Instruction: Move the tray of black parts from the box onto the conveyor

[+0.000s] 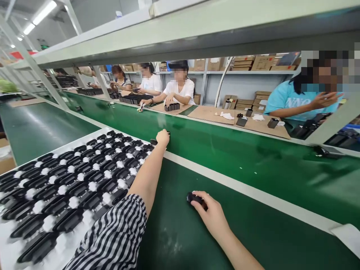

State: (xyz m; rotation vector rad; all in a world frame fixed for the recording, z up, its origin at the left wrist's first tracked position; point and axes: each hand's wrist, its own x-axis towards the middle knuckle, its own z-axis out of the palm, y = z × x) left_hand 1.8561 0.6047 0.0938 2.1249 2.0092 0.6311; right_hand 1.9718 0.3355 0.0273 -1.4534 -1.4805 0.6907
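My left hand (163, 138) reaches far forward over the near edge of the green conveyor belt (213, 146). Its fingers are curled round a small dark object, mostly hidden by the hand. Just left of it another black part (153, 142) shows at the belt's edge. Nearer to me, my right hand (206, 206) holds a rounded black part (194, 198) between thumb and fingers, low over the green tabletop (174, 225). On the left a white tray (63, 146) carries rows of several black parts (67, 220) with white pieces between them.
Across the belt, several people sit at work beside dark boxes (172, 107) and brown cardboard sheets (210, 114). A shelf beam (168, 33) runs overhead, with slanted posts at left and right. A black device (328, 151) lies on the belt at right.
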